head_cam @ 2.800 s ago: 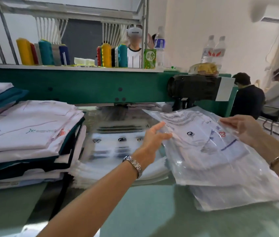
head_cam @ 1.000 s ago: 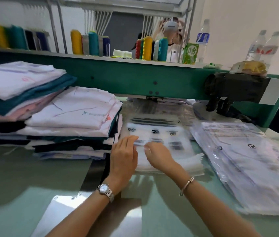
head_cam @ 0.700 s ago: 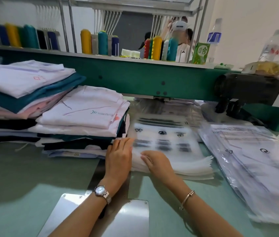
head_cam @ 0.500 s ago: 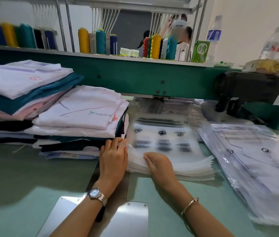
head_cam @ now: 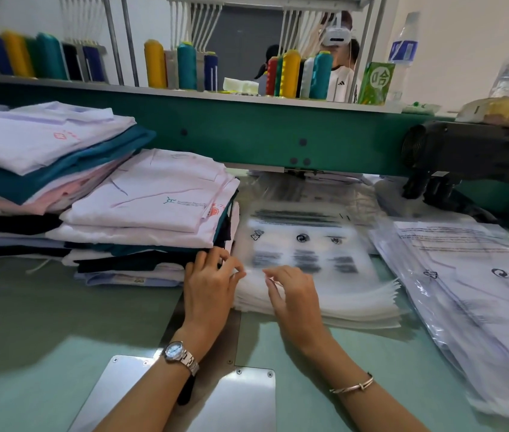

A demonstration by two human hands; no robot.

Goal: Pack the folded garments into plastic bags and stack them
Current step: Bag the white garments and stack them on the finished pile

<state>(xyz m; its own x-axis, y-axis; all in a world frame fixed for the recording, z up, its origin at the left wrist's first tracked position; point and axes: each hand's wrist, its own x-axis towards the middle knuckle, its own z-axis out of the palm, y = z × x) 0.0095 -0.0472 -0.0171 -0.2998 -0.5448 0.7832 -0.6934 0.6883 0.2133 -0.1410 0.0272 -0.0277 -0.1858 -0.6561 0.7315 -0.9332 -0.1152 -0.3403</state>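
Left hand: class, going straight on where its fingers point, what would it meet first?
Probably the garment stack, at its right edge, just ahead of the left hand; depth is unclear.

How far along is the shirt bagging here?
Done: several bagged garments lie stacked at the right. In hand: the left hand and right hand pick at the near edge of the stack of empty bags. To do: the tall piles of folded garments at the left, unbagged.

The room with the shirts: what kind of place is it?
Probably a garment workshop: thread cones on a green machine, stacked folded shirts, and a pile of bags for packing.
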